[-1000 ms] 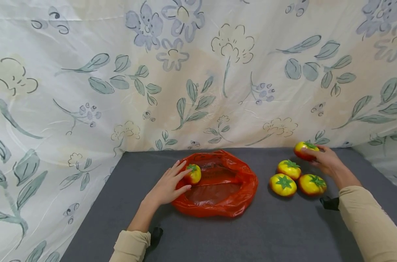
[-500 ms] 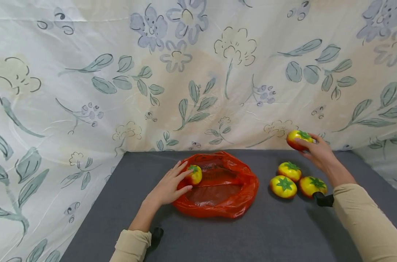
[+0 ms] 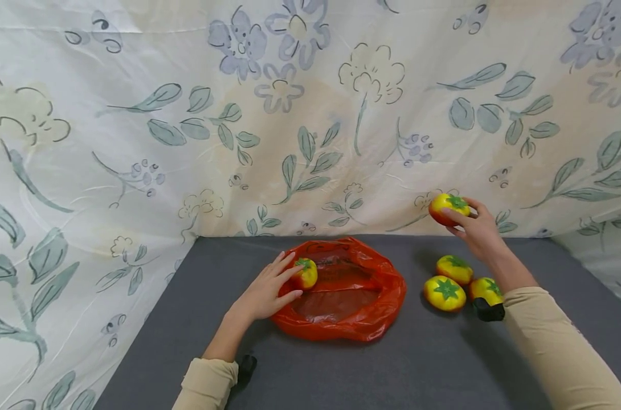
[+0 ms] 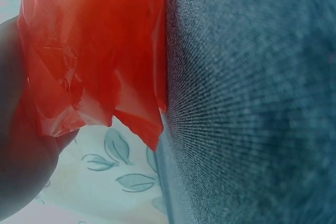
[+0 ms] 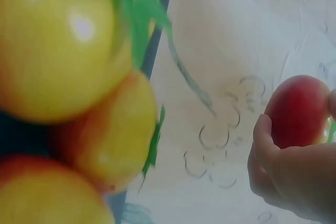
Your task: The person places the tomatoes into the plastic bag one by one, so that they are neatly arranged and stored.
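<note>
- The left hand [image 3: 266, 290], at the left edge of the red bag [image 3: 331, 332], was bare.
- Left sleeve [image 3: 206, 381], nearer than the bag: plain beige cloth, ending in a broad, creased cuff.
- Right sleeve [image 3: 562, 341], right of the bag: matching beige, wrinkled; its right hand [image 3: 478, 232] was bare too.
- A small black piece [image 3: 246, 367] showed beside the left cuff; another black piece [image 3: 488, 310] showed beside the right.

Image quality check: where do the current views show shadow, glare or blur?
Head: mostly crisp, with a soft shadow on the dark table beneath the right sleeve. Left wrist: left hand dark against the bright cloth, table weave blurring toward the right edge. Right wrist: hazy overall, nearest yellow fruit soft, with a white glare spot.
</note>
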